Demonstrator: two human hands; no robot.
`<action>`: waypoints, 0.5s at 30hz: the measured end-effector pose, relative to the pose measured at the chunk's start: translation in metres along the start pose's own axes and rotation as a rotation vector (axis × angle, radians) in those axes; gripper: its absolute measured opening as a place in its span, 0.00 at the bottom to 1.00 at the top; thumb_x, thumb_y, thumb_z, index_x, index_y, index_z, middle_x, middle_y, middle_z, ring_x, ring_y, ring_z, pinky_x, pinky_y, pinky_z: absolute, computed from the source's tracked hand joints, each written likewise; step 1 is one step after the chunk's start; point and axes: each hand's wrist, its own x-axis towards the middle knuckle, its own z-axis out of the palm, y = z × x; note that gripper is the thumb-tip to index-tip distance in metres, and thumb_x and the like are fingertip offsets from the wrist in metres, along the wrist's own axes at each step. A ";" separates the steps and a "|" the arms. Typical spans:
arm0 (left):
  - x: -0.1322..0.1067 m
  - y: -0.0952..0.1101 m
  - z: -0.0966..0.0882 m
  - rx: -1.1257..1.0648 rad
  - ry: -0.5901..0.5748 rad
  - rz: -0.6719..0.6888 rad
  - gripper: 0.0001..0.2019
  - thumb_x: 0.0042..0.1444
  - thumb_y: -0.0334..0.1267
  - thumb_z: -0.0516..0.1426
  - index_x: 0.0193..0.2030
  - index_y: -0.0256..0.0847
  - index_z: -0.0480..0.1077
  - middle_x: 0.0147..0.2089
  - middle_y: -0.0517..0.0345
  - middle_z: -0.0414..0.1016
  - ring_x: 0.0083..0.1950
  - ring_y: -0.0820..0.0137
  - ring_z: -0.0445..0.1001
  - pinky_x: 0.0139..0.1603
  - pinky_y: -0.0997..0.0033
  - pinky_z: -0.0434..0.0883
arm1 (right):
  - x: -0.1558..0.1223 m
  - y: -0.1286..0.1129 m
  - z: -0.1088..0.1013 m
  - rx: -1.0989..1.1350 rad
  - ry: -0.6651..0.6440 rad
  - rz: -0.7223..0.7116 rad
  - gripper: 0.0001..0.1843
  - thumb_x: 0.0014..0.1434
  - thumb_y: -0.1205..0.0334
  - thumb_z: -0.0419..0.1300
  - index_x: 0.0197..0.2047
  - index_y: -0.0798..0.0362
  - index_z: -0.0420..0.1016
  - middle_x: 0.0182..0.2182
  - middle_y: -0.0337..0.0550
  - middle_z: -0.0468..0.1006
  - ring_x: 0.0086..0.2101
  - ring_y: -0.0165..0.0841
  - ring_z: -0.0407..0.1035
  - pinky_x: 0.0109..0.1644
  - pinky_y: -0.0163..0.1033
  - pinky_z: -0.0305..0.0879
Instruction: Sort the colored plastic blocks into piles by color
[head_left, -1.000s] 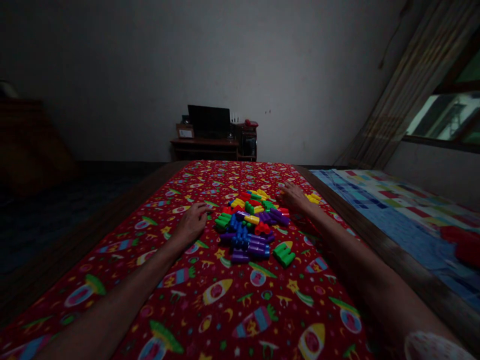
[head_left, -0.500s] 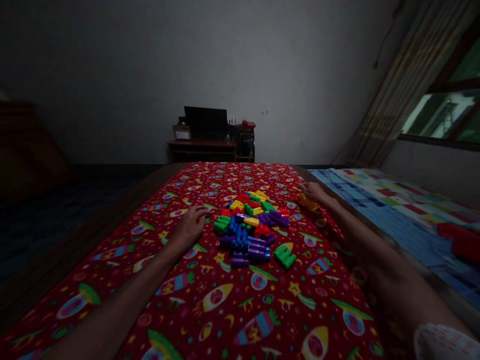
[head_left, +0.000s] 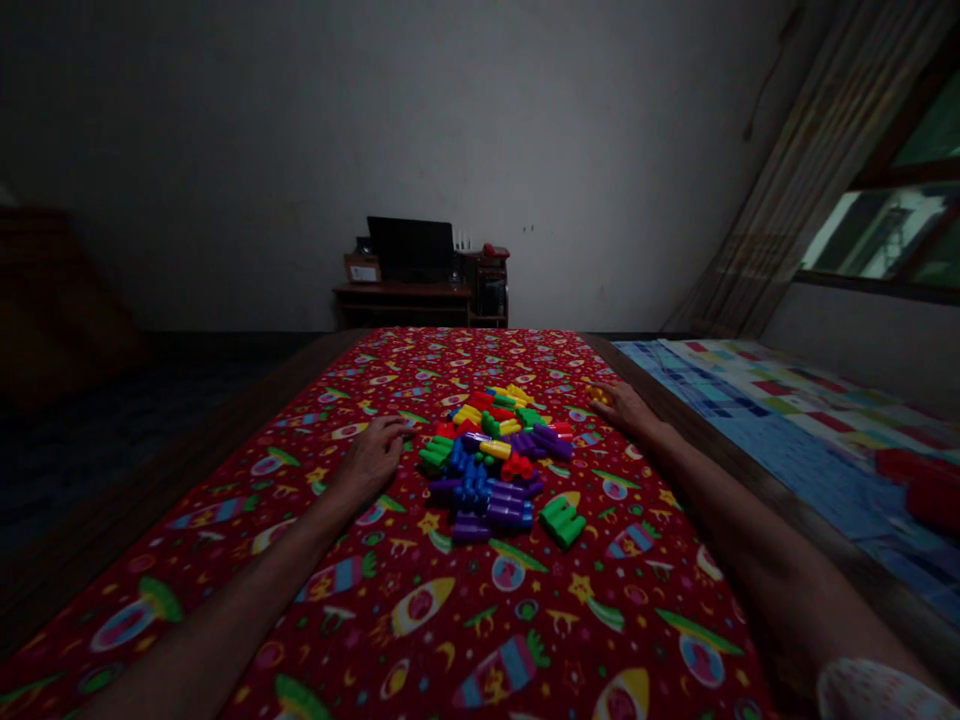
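Right hand at a yellow block, left hand idle beside the pile

The right hand point(head_left: 628, 408) is at the far right part of the red cloth point(head_left: 390, 575), its fingers bent around a yellow block point(head_left: 598, 395). The light is dim and the fingers cover part of the block, so it seems grasped, though how firmly is hard to say. This block lies apart from the pile point(head_left: 486, 448), to its right.

The left hand point(head_left: 373, 450) is free and slack, palm down with its fingers loosely bent, just left of the pile.

The pile sits mid-cloth between the hands. Yellow, red and green blocks make up most of its far side; blue and purple ones crowd its near side, some lying across others. A green block point(head_left: 562, 521) lies by itself just off the near right edge.

Beyond the cloth, a desk point(head_left: 401, 291) against the wall bears a black screen point(head_left: 410, 248) and, at its left end, a box point(head_left: 361, 268) with a white label on its front; its contents are hidden. The desk's right compartment holds a dark case point(head_left: 492, 297), and a red object point(head_left: 495, 251) rests on top.
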 end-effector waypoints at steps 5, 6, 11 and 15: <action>-0.001 0.002 -0.002 0.010 0.002 0.005 0.19 0.57 0.37 0.46 0.40 0.40 0.78 0.51 0.49 0.75 0.53 0.60 0.73 0.58 0.57 0.71 | 0.009 -0.007 0.001 -0.016 -0.004 0.133 0.25 0.63 0.53 0.56 0.60 0.56 0.70 0.55 0.58 0.73 0.56 0.45 0.65 0.59 0.52 0.60; -0.001 0.003 -0.002 0.009 0.007 0.008 0.19 0.57 0.37 0.46 0.39 0.40 0.78 0.51 0.49 0.75 0.53 0.60 0.74 0.58 0.57 0.71 | 0.010 -0.012 -0.002 -0.027 0.015 0.172 0.26 0.63 0.51 0.56 0.60 0.53 0.70 0.57 0.57 0.71 0.57 0.47 0.63 0.59 0.56 0.60; -0.001 0.002 0.000 -0.003 0.021 0.006 0.18 0.56 0.37 0.46 0.37 0.41 0.78 0.50 0.49 0.75 0.52 0.60 0.74 0.57 0.57 0.72 | 0.026 -0.070 -0.022 0.050 0.176 0.019 0.24 0.64 0.55 0.54 0.61 0.51 0.70 0.57 0.55 0.73 0.58 0.46 0.64 0.60 0.56 0.58; 0.000 0.001 0.001 -0.009 0.017 0.010 0.17 0.55 0.37 0.47 0.38 0.41 0.78 0.50 0.50 0.75 0.52 0.61 0.74 0.57 0.59 0.72 | 0.047 -0.133 -0.025 0.238 -0.057 -0.188 0.25 0.62 0.64 0.56 0.62 0.53 0.70 0.53 0.50 0.78 0.48 0.37 0.73 0.54 0.39 0.65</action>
